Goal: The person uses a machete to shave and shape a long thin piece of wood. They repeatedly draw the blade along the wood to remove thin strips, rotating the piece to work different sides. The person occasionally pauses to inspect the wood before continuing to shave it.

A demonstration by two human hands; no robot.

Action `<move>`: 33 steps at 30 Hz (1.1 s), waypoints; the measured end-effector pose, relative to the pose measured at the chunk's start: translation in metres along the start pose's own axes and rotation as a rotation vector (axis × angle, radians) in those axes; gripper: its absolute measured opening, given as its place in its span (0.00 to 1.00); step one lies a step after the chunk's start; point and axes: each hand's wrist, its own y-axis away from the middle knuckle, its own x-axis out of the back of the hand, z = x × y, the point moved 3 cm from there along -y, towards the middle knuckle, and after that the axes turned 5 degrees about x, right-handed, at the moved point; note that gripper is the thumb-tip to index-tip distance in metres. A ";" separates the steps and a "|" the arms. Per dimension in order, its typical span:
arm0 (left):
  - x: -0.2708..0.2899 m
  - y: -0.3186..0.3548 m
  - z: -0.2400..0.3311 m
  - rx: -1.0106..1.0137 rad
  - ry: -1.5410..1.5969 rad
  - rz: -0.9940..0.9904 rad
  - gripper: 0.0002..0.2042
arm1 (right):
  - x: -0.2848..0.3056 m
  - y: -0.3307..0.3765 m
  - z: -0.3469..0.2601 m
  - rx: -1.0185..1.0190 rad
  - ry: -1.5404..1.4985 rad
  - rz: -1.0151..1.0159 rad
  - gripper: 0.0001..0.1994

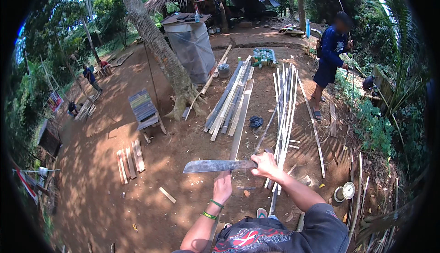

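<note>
Head view: right hand (265,162) is closed around the handle of a long grey steel machete (215,166), blade held level and pointing left, out in front of the body. Left hand (222,186) is just below the blade, curled around the near end of a long split bamboo slat (239,125) that runs away from the person toward the far ground; grip looks closed, fingers partly hidden. Two green bands sit on the left wrist.

Far of the hands, a pile of thick split bamboo poles (228,98) lies on the bare dirt ground (91,161). To its right, a row of thin pale bamboo strips (285,102). Left: a small grey slatted wooden bench (144,110) beside a leaning palm trunk (160,47), and short cut wood planks (130,159) nearer.

Far right, another person in dark blue clothes (332,56) stands at the edge of the greenery.
</note>
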 end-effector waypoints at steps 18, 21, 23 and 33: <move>0.009 -0.004 0.020 0.201 0.306 -0.327 0.12 | 0.021 -0.007 0.104 -0.768 -0.356 0.358 0.14; 0.006 -0.007 0.010 0.346 0.429 -0.512 0.11 | 0.021 0.007 0.086 -0.722 -0.506 0.489 0.13; 0.002 -0.002 -0.010 0.413 0.479 -0.561 0.10 | 0.032 0.010 0.053 -0.604 -0.462 0.487 0.13; -0.010 0.008 -0.019 0.419 0.333 -0.396 0.17 | 0.021 0.005 -0.031 -0.007 0.107 -0.116 0.13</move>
